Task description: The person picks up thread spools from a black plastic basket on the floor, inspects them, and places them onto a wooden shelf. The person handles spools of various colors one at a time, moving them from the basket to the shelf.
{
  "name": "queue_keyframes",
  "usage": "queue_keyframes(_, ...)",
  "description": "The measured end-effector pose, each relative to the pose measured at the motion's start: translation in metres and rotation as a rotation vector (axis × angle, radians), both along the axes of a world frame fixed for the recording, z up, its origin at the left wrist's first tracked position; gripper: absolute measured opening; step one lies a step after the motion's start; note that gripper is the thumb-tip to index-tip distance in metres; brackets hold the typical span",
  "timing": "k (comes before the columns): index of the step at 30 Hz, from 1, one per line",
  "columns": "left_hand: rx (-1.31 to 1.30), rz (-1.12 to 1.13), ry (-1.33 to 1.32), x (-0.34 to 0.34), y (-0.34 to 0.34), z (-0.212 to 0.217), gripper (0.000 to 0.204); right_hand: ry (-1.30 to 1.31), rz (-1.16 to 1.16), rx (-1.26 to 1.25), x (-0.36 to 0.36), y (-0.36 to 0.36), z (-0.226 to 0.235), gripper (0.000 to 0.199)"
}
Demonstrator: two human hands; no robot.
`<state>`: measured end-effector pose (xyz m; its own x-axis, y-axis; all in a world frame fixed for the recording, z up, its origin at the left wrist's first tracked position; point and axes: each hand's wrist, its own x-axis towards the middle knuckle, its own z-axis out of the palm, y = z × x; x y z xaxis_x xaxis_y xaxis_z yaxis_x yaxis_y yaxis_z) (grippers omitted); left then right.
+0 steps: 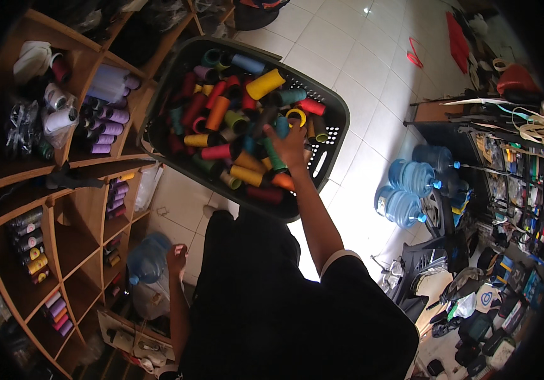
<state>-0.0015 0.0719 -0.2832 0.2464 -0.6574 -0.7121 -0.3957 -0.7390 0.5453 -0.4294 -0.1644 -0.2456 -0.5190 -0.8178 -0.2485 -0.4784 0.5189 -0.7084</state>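
A dark green plastic basket (337, 120) with a perforated wall is in front of me, heaped with thread spools in many colours. My right hand (289, 147) reaches in over its right side, with fingers around a teal thread spool (281, 126). A yellow spool (296, 116) sits right at those fingertips, and a green spool (274, 155) lies beneath the hand. Larger yellow (265, 83) and orange (218, 113) spools rest nearby in the heap. Down at my left side, my left hand (177, 258) has curled fingers with nothing visible in them, close to a blue water jug (148, 258).
Wooden cubby shelves (63, 166) on the left hold purple spools (108, 126) and other threads. Several blue water jugs (411, 177) stand on the white tiled floor (360, 69) at right. Beyond them are a packed rack (518, 171) and bags (474, 316).
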Motion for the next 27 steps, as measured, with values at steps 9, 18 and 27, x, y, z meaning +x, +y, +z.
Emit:
queue_keyframes(9, 0.377, 0.253, 0.082, 0.006, 0.055, 0.015, 0.024, 0.325, -0.094, -0.08, -0.028, 0.021, -0.004, 0.049)
queue_keyframes(18, 0.38, 0.258, 0.127, 0.013, 0.04, 0.002, 0.031, 0.545, -0.121, -0.066, -0.069, 0.024, -0.016, 0.04)
queue_keyframes(27, 0.322, 0.274, 0.072, 0.01, 0.027, 0.018, 0.037, 0.085, -0.346, 0.233, -0.117, -0.054, -0.061, 0.038)
